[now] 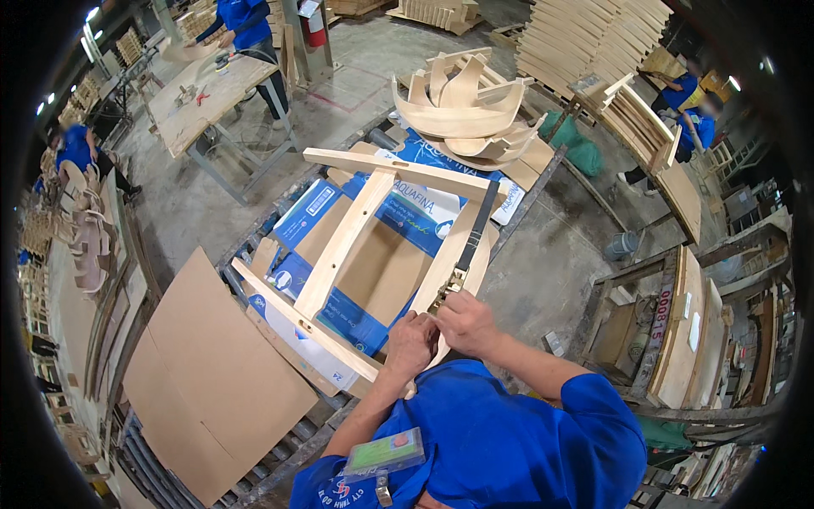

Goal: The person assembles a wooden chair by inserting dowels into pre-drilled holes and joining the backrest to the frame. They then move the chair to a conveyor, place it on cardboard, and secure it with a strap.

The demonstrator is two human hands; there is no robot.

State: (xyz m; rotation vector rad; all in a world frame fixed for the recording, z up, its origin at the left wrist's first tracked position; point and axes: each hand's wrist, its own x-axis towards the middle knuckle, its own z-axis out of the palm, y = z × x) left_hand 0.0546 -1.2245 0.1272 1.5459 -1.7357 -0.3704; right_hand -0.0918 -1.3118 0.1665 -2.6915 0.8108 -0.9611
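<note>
A pale wooden frame (pixel 346 242) lies on the cardboard, its rails joined by crosspieces. Along its right-hand, curved rail (pixel 441 273) runs a black ratchet strap (pixel 482 222) with a metal ratchet buckle (pixel 449 285). My right hand (pixel 469 324) is closed just below the buckle, gripping the strap there. Against it, at the near end of the same rail, my left hand (pixel 412 344) has its fingers curled in. What the left fingers hold is hidden. Both hands almost touch, close in front of my body.
Flattened blue cardboard (pixel 305 216) covers a roller conveyor (pixel 292 448). Curved wooden parts (pixel 462 109) are piled at its far end. A brown cardboard sheet (pixel 216 382) lies at the near left. Right of me stands a rack with wooden panels (pixel 678 327). Other people work at tables farther off.
</note>
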